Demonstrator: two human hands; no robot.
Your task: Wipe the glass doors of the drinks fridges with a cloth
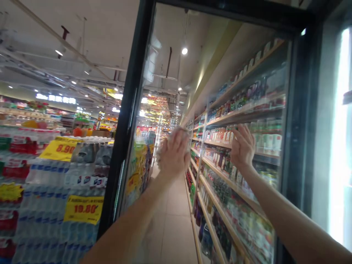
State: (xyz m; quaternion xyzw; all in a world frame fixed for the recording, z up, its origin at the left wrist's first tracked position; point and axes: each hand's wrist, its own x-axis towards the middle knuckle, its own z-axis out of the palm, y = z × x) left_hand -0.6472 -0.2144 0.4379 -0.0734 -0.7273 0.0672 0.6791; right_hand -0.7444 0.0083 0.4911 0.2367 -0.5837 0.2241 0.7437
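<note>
My left hand (175, 156) is pressed against the glass pane (220, 44) of a black-framed cooler door (128, 99). Under its palm and fingers is a pale, crumpled cloth (162, 149), partly hidden and blurred by motion. My right hand (243, 146) is raised farther right, by the same pane, with its fingers stretched and slightly apart and nothing seen in it. Whether its fingertips touch the glass I cannot tell.
Stacked packs of bottled water (46, 209) stand left of the door, with yellow price signs (84, 209). Through the pane show long drink shelves (220, 183) and a tiled aisle (176, 227). A bright light strip (339, 139) runs down the right edge.
</note>
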